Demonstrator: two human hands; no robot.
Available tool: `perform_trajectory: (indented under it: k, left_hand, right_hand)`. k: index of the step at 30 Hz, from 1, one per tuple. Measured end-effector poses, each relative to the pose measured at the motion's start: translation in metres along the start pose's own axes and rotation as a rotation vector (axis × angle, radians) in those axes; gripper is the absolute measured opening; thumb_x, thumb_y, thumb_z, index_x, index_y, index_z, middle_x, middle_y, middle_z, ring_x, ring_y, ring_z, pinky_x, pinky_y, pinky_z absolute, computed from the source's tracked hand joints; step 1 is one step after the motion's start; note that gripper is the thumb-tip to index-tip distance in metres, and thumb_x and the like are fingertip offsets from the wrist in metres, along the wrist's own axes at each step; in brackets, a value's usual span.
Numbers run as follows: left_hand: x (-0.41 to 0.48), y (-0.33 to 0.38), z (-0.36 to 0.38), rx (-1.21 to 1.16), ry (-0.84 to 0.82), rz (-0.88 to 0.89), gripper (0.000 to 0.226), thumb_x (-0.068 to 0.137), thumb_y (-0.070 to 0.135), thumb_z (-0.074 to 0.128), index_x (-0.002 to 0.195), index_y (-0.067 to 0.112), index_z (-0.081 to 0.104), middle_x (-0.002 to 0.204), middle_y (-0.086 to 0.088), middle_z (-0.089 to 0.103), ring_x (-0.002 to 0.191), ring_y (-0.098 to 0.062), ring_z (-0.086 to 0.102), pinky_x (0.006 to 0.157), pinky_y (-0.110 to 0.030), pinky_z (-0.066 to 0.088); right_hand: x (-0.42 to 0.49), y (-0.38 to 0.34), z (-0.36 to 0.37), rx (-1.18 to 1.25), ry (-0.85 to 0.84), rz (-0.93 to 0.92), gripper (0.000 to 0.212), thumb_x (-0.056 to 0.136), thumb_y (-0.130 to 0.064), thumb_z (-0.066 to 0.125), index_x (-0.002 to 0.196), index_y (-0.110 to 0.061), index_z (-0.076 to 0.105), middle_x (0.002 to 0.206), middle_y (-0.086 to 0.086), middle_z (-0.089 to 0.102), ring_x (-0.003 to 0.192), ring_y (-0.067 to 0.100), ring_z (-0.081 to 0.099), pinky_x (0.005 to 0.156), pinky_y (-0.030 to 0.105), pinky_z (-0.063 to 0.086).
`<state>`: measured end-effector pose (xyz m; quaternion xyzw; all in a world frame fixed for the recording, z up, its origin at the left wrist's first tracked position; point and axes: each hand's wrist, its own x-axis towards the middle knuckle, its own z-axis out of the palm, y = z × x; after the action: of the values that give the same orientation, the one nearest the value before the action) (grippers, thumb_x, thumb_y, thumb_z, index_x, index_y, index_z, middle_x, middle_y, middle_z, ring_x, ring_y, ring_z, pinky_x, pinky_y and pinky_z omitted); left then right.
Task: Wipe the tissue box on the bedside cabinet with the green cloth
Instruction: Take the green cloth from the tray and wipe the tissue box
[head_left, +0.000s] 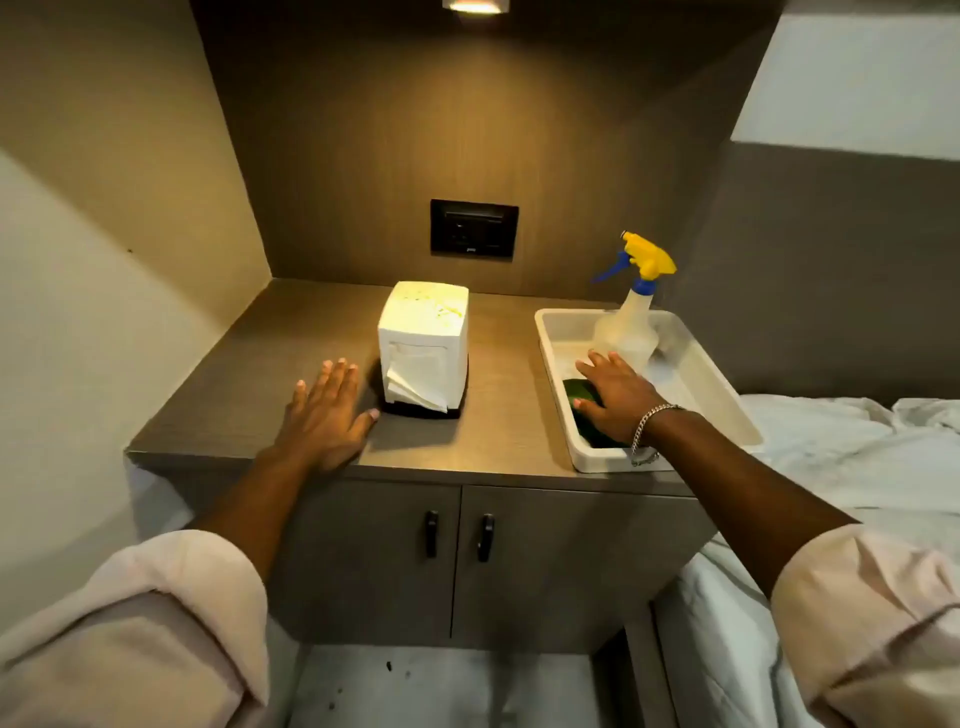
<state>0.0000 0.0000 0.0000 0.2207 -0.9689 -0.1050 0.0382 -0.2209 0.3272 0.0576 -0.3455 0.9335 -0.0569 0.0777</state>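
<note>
On top of the bedside cabinet (260, 395), under the wall light, the white tissue box (423, 345) stands upright on a dark base, a tissue hanging out of its front slot and faint greenish smears on its lid. Just to its left lies the left hand (324, 410), flat on the wood with fingers spread and holding nothing, its thumb almost touching the box's base. To the right, well apart from the box, a white plastic tray (727, 410) sits at the cabinet's edge beside the bed (831, 457). Inside it, the green cloth (582, 397) lies bunched at the near end, and the right hand (615, 397), a chain bracelet (647, 431) on its wrist, rests over it, fingers extended rather than curled; no grip looks closed yet. A spray bottle (631, 317) with a yellow trigger stands at the tray's far end.

The step in hand looks like picking up the cloth. To do it well, I would gather the whole bunch so nothing trails, lift clear of the tray wall without knocking the bottle, and move the left hand onto the box's side to steady it, wiping the smeared lid first and keeping off the loose tissue.
</note>
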Motion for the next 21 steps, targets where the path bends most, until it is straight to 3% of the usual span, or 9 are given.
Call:
perform_trajectory:
  k: [3,6,11,16,21]
  left_hand:
    - [0.007,-0.004,0.008,0.037,-0.066,-0.027,0.074,0.095,0.057,0.023,0.150,0.016,-0.005,0.162,-0.006,-0.008,0.148,-0.023,-0.010,0.117,-0.052,-0.004]
    - [0.009,-0.007,0.015,0.066,-0.096,-0.013,0.075,0.094,0.060,0.018,0.150,0.017,-0.006,0.162,-0.006,-0.008,0.148,-0.022,-0.010,0.116,-0.053,-0.006]
    - [0.005,-0.006,0.015,0.087,-0.076,0.000,0.075,0.093,0.062,0.016,0.149,0.018,-0.008,0.162,-0.005,-0.007,0.148,-0.022,-0.008,0.117,-0.053,-0.005]
    - [0.006,-0.009,0.011,0.036,-0.081,0.027,0.075,0.093,0.060,0.019,0.149,0.019,-0.010,0.161,-0.004,-0.009,0.147,-0.019,-0.010,0.118,-0.052,-0.007]
    - [0.012,-0.022,-0.011,-0.131,-0.021,0.124,0.077,0.089,0.067,0.015,0.148,0.026,-0.014,0.160,0.002,-0.016,0.144,-0.011,-0.022,0.116,-0.043,-0.014]
  right_hand:
    - [0.008,0.005,0.008,-0.009,-0.150,0.035,0.068,0.094,-0.052,0.042,0.152,-0.031,0.014,0.165,0.006,0.003,0.151,0.036,0.002,0.118,0.062,0.015]
    - [0.011,0.008,0.016,0.033,-0.216,0.047,0.074,0.091,-0.050,0.051,0.152,-0.036,0.011,0.165,0.007,0.002,0.150,0.040,0.001,0.119,0.061,0.013]
    - [0.006,0.003,0.017,0.116,-0.088,0.038,0.067,0.086,-0.024,0.063,0.146,-0.034,0.034,0.159,0.010,0.028,0.142,0.040,0.029,0.116,0.056,0.028]
    - [-0.007,-0.001,0.007,0.216,0.010,0.065,0.061,0.084,-0.015,0.068,0.140,-0.029,0.047,0.152,0.011,0.042,0.134,0.036,0.044,0.113,0.048,0.034]
    - [-0.018,-0.010,-0.024,0.346,0.338,0.044,0.060,0.079,-0.004,0.070,0.133,-0.028,0.056,0.144,0.017,0.052,0.130,0.036,0.051,0.112,0.045,0.036]
